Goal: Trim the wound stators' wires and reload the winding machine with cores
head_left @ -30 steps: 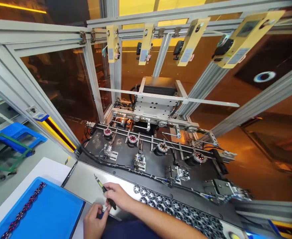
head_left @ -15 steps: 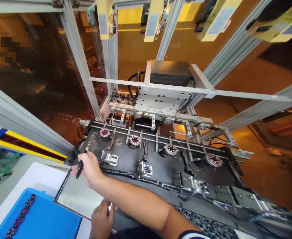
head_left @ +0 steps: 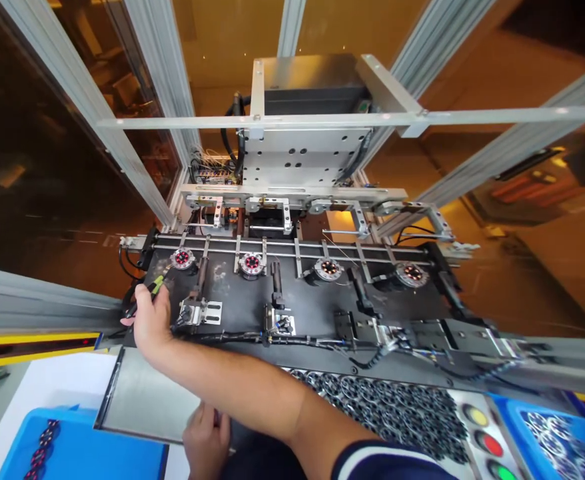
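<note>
My right hand point(head_left: 148, 321) reaches across to the far left of the black machine bed point(head_left: 312, 313) and grips tweezers point(head_left: 153, 287) with a black and green handle. Their tip points toward the leftmost red-wound stator point(head_left: 182, 257) on its round holder, a short way from it. Further stators point(head_left: 251, 263) sit on holders along the rail point(head_left: 292, 248) to the right. My left hand point(head_left: 206, 441) rests at the near edge of a grey metal plate point(head_left: 142, 400), fingers curled on the edge.
A blue tray point(head_left: 92, 453) with a row of wound stators point(head_left: 41, 440) lies at bottom left. Several bare metal stator rings point(head_left: 392, 413) fill the front ledge. Coloured buttons point(head_left: 477, 417) and a blue bin point(head_left: 557, 433) of rings sit at right. Aluminium frame bars point(head_left: 322, 120) cross overhead.
My right hand carried the tweezers from the near metal plate up and left to the machine bed's left end. My view has moved forward and tilted down.
</note>
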`<state>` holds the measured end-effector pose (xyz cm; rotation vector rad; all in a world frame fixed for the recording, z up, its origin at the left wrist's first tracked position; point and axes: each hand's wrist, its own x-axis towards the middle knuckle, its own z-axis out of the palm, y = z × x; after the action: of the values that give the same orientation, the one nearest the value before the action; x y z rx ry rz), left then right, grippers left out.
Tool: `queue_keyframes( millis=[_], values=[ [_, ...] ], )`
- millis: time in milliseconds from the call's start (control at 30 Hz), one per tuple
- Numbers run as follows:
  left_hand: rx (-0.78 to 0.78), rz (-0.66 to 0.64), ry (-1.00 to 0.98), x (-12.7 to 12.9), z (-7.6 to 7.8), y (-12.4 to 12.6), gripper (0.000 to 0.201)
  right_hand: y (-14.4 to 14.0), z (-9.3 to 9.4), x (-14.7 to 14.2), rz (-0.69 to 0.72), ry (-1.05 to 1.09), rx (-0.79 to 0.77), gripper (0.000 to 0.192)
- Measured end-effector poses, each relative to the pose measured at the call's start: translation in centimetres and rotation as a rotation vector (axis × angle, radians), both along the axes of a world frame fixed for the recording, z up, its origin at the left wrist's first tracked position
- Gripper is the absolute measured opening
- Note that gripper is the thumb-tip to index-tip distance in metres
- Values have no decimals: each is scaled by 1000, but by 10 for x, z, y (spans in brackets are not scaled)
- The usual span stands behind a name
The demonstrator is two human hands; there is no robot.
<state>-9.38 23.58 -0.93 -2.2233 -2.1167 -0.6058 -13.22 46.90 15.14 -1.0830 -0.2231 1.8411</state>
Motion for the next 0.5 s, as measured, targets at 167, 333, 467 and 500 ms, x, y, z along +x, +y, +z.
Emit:
queue_keyframes(
  millis=[167, 333, 467, 500],
  values=[
    [-13, 2, 9, 0, 0, -1, 22, 2, 0, 2, 4, 1, -26, 13],
    [-17, 32, 9, 4, 1, -1, 21, 3, -2, 2, -1, -3, -29, 13],
    [-25, 34, 4, 4, 1, -1, 20, 3, -6, -1, -9, -4, -23, 13],
    [-25, 35, 4, 4, 1, -1, 20, 3, -8, -2, -12, -7, -20, 12]
  ],
)
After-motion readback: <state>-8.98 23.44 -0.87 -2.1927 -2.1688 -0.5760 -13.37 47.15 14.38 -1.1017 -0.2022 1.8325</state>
